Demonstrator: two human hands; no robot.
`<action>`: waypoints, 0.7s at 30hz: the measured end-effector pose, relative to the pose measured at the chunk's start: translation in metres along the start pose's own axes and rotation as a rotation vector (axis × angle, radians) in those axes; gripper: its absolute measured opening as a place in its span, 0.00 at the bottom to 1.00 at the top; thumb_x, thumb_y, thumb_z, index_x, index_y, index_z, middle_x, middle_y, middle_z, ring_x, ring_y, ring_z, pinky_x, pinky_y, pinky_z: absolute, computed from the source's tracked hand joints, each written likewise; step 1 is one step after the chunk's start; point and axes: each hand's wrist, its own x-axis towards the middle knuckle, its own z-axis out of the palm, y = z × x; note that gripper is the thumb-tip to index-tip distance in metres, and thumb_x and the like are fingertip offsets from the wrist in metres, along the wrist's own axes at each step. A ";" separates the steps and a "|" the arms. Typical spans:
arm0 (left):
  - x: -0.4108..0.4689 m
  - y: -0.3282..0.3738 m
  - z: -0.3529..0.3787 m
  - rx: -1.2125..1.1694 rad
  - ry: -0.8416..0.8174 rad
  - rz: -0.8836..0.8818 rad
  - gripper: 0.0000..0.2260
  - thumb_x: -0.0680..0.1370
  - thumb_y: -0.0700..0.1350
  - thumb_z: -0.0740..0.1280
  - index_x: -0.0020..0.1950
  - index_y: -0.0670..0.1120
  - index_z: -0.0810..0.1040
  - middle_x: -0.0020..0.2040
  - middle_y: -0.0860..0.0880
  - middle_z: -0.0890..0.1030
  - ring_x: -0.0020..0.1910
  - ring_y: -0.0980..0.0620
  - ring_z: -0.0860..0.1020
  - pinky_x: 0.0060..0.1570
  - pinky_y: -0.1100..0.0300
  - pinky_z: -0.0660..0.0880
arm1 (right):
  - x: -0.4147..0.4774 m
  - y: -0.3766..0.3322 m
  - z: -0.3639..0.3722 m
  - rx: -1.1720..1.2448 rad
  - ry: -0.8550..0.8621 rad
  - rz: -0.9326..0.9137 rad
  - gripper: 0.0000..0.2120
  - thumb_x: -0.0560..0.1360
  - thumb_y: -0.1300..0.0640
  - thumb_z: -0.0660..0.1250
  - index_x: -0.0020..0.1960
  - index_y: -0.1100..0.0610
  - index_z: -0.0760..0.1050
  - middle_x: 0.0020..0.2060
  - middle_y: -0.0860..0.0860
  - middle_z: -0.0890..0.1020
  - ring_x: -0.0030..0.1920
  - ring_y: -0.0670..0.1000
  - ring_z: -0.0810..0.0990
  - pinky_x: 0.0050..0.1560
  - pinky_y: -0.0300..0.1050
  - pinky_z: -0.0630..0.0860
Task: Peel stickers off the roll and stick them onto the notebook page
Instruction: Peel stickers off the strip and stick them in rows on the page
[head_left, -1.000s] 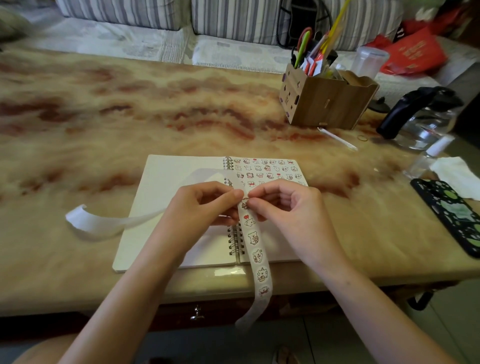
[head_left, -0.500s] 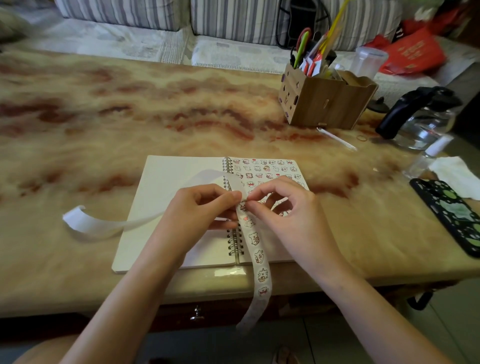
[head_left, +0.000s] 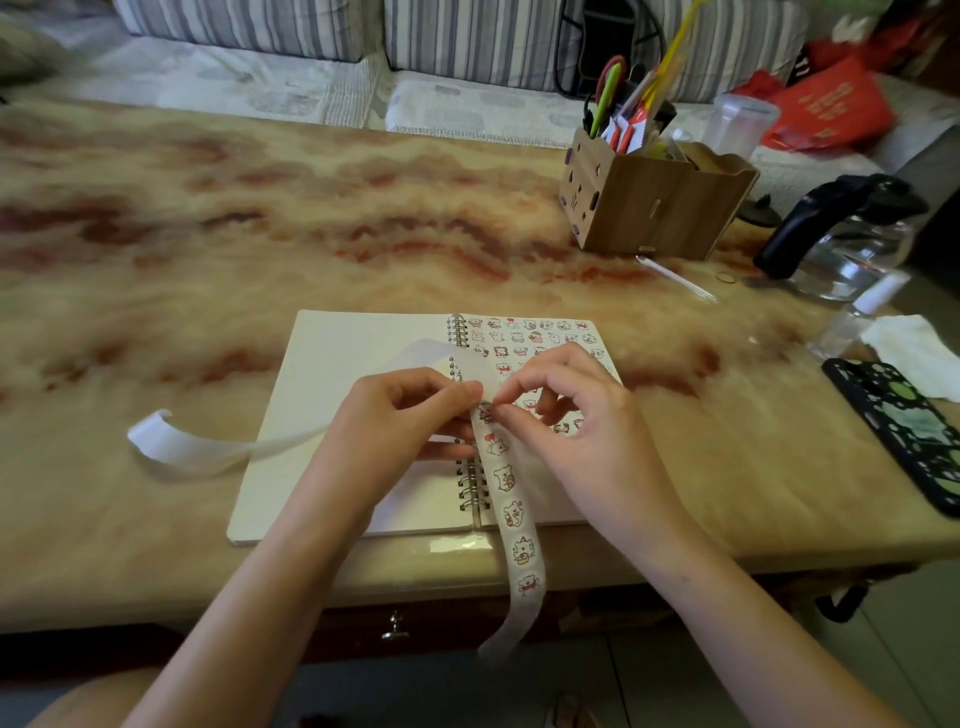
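Note:
An open spiral notebook (head_left: 332, 374) lies at the table's near edge. Its right page carries several rows of small cartoon stickers (head_left: 524, 335). A long white sticker strip (head_left: 511, 512) runs from my hands down over the table edge, with several stickers on it. Its bare backing (head_left: 171, 444) trails left across the left page and curls up on the table. My left hand (head_left: 395, 421) pinches the strip over the spiral binding. My right hand (head_left: 576, 415) pinches the top sticker on the strip with thumb and forefinger, its other fingers spread above the right page.
A wooden organiser (head_left: 660, 205) with scissors and pens stands at the back right. A glass kettle (head_left: 852, 239), a small spray bottle (head_left: 862, 317), a white tissue (head_left: 914, 353) and a dark patterned phone (head_left: 904, 431) crowd the right edge. A striped sofa (head_left: 467, 36) runs behind the table.
My right hand's fingers have opened out from a closed cluster, and its thumb and forefinger now work at the top sticker. My left hand and the strip have barely moved.

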 end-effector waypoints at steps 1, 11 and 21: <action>0.000 0.000 0.000 -0.001 0.001 -0.002 0.09 0.75 0.41 0.68 0.42 0.35 0.81 0.38 0.39 0.83 0.37 0.50 0.82 0.39 0.59 0.82 | 0.000 0.000 0.000 -0.007 -0.003 -0.009 0.04 0.71 0.58 0.73 0.42 0.51 0.80 0.42 0.44 0.76 0.39 0.48 0.73 0.44 0.38 0.72; 0.002 0.000 -0.001 0.032 0.058 -0.054 0.08 0.76 0.40 0.67 0.41 0.36 0.80 0.35 0.41 0.83 0.34 0.49 0.80 0.38 0.57 0.82 | 0.017 0.008 -0.035 0.300 -0.078 0.333 0.02 0.70 0.58 0.73 0.43 0.53 0.81 0.38 0.50 0.84 0.34 0.42 0.76 0.37 0.37 0.74; 0.006 -0.005 0.000 0.104 0.081 -0.055 0.07 0.76 0.40 0.68 0.39 0.39 0.81 0.34 0.44 0.83 0.31 0.54 0.80 0.36 0.63 0.81 | 0.025 0.054 -0.089 0.088 -0.129 0.667 0.02 0.70 0.61 0.73 0.41 0.59 0.82 0.34 0.50 0.83 0.29 0.43 0.75 0.26 0.34 0.68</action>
